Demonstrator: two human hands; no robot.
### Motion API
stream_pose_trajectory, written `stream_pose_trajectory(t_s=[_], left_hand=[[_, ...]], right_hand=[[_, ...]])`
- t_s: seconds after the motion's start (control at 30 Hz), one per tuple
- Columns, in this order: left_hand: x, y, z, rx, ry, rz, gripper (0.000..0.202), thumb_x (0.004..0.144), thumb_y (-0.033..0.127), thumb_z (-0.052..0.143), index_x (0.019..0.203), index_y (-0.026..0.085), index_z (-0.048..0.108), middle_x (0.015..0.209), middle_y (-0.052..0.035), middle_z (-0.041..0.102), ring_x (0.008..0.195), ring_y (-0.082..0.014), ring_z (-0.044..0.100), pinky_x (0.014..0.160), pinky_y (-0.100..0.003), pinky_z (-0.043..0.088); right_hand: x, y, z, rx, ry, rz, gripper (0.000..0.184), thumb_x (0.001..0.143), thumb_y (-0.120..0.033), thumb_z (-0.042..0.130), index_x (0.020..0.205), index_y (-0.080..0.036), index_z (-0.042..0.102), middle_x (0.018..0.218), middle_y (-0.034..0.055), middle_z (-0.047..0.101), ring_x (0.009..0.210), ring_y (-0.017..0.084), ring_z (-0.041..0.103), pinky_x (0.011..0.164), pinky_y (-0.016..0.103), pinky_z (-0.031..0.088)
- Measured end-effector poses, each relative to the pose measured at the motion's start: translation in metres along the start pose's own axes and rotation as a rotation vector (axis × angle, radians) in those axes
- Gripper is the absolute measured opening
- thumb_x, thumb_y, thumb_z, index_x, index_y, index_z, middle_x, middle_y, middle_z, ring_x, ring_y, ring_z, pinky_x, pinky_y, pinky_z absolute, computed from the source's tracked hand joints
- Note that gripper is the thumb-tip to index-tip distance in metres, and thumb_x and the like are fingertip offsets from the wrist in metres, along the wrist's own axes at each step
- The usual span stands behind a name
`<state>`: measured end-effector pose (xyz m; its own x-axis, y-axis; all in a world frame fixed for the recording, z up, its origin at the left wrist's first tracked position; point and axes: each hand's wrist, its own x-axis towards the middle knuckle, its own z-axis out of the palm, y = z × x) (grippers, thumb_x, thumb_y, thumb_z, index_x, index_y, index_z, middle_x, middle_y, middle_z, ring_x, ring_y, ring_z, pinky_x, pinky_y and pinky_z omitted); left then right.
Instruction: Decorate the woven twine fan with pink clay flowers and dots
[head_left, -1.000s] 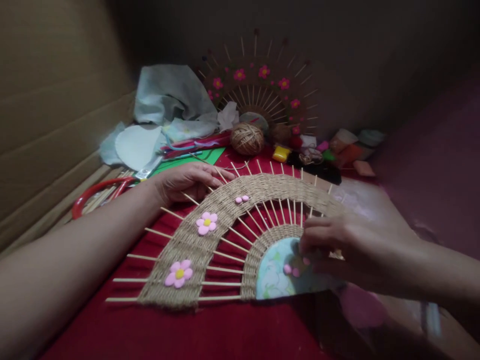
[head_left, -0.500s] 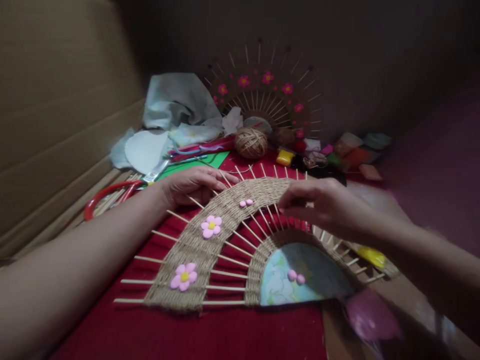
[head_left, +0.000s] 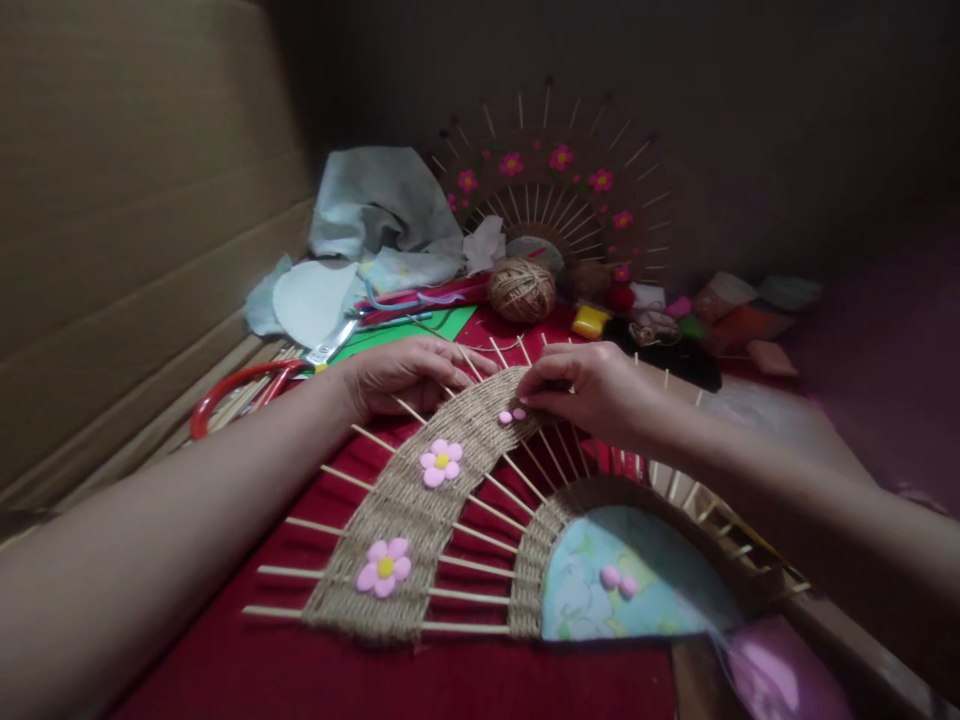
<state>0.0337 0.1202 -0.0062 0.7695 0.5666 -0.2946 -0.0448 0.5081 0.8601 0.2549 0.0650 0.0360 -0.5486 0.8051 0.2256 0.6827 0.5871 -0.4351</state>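
Note:
A half-round fan [head_left: 469, 425] of woven natural cord on thin wooden sticks lies in front of me. Two pink flowers with yellow centres, a lower flower [head_left: 384, 567] and an upper flower [head_left: 441, 462], sit on its outer band. My left hand [head_left: 397, 378] holds the band's outer edge, fingers curled among the stick ends. With thumb and forefinger pinched, my right hand [head_left: 600, 385] touches the band beside two small pink ovals [head_left: 505, 417]; whatever is in the pinch is hidden. Two more pink balls [head_left: 619, 581] rest on the fan's floral fabric centre [head_left: 585, 610].
Red cloth [head_left: 225, 660] covers the work surface. Red-handled scissors [head_left: 247, 385] lie at left by a cardboard wall [head_left: 135, 200]. Behind are a twine ball [head_left: 523, 290], a yellow packet [head_left: 590, 321] and a second flowered fan [head_left: 517, 190]. A pink bag [head_left: 784, 675] is at lower right.
My right hand has moved left along the band and come down to the small pink ovals, its fingers now pinched. My left hand stays at the fan's edge. The whole view has shifted slightly.

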Motion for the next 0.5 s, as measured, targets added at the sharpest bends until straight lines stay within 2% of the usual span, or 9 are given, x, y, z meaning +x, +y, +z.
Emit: stream_pose_trajectory(t_s=[0.13, 0.3, 0.5], left_hand=[[-0.0001, -0.0006, -0.0006, 0.005, 0.028, 0.004, 0.039, 0.074, 0.000, 0.054, 0.111, 0.009, 0.060, 0.090, -0.0140, 0.071, 0.075, -0.0189, 0.068, 0.069, -0.029, 0.053], [0.0003, -0.0011, -0.0013, 0.017, 0.045, 0.007, 0.040, 0.073, 0.001, 0.055, 0.111, 0.010, 0.060, 0.090, -0.0137, 0.070, 0.075, -0.0190, 0.068, 0.069, -0.029, 0.053], [0.0003, -0.0009, -0.0016, 0.016, 0.010, 0.001, 0.040, 0.073, 0.001, 0.054, 0.111, 0.010, 0.061, 0.092, -0.0130, 0.070, 0.079, -0.0195, 0.067, 0.072, -0.029, 0.052]], right_hand=[[-0.0016, 0.0061, 0.0055, -0.020, 0.037, -0.078, 0.010, 0.075, -0.009, 0.064, 0.074, -0.016, 0.071, 0.071, 0.0002, 0.065, 0.064, 0.009, 0.057, 0.061, 0.020, 0.043], [-0.0062, 0.0056, 0.0080, -0.028, 0.064, -0.120, 0.011, 0.078, -0.010, 0.062, 0.078, -0.014, 0.072, 0.074, 0.0032, 0.065, 0.068, 0.011, 0.058, 0.063, 0.021, 0.045], [-0.0096, 0.0013, 0.0083, -0.100, 0.007, -0.138, 0.020, 0.084, -0.012, 0.053, 0.082, -0.014, 0.073, 0.081, 0.0061, 0.064, 0.071, 0.012, 0.059, 0.065, 0.024, 0.045]])
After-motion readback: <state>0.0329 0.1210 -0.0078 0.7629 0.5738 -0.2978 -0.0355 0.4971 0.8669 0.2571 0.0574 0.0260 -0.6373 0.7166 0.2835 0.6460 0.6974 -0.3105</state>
